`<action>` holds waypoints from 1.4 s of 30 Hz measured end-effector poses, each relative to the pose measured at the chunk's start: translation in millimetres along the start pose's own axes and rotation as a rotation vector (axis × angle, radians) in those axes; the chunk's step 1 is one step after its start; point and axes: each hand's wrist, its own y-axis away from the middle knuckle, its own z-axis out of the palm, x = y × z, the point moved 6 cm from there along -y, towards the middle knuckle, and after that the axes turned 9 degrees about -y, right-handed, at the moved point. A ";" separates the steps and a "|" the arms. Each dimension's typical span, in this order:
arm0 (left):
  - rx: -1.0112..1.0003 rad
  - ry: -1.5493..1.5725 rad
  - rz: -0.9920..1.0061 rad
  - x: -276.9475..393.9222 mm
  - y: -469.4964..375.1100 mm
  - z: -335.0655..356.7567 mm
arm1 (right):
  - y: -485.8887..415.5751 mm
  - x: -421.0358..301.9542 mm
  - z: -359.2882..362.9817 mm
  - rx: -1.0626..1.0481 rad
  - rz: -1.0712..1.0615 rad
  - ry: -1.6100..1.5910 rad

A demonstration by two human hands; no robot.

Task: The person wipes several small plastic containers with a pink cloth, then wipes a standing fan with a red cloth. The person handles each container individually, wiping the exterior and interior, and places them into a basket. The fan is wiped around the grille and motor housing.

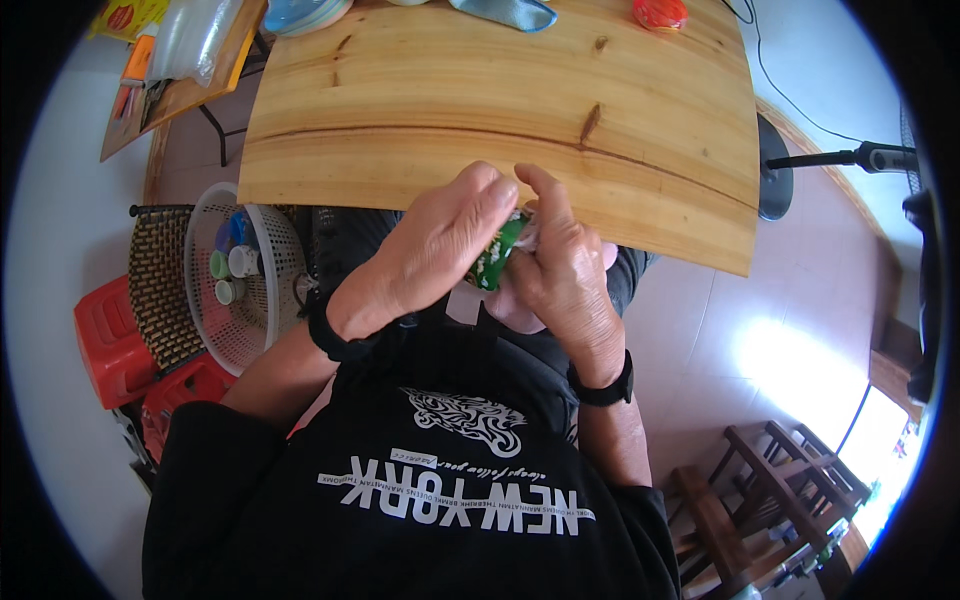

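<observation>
Just in front of the table's near edge, my two hands meet over my lap. Between them is a small green item point(495, 259) with white and gold floral print; whether it is fabric or a wrapper I cannot tell. My left hand point(431, 244) covers it from the left, fingers together and bent over its top. My right hand point(562, 274) grips its other side, the index finger raised and bent. A whitish, crumpled bit point(528, 234) shows between the right fingers and the green item. Below lies a soft pink thing point(517, 311), partly hidden by the right hand.
A wooden table point(465, 97) spans the front, bearing a light-blue cloth point(514, 11) and a red wrapped bundle point(660, 13). At left stand a white plastic basket point(274, 277) of small containers, a woven chair point(161, 277) and red stools point(112, 341). A fan point(874, 157) is right.
</observation>
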 end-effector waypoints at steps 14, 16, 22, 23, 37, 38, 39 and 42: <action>0.134 0.095 0.183 5.9 9.4 3.9 | -1.6 1.0 -2.1 -0.080 0.107 0.152; -0.054 0.223 -0.031 -5.8 7.6 9.2 | -4.6 -10.6 -4.7 -0.067 -0.128 0.208; -0.176 0.397 -0.235 -17.7 5.8 19.6 | 1.2 -11.0 -7.0 -0.098 -0.075 0.158; -0.048 0.343 -0.051 -8.4 4.0 14.9 | 3.8 -4.7 -8.0 -0.111 0.056 0.081; -0.181 0.997 -0.216 -21.8 8.0 27.3 | 2.8 -6.0 -36.7 0.277 0.051 -0.303; -0.193 1.067 -0.270 -24.3 9.1 31.3 | 3.8 -7.5 -40.1 0.306 0.048 -0.241; -0.215 1.093 -0.206 -20.9 8.8 31.5 | 3.6 -9.2 -38.5 0.285 0.033 -0.221; -0.149 1.098 -0.189 -20.8 9.4 30.3 | 6.1 -16.7 -28.4 0.214 -0.047 -0.148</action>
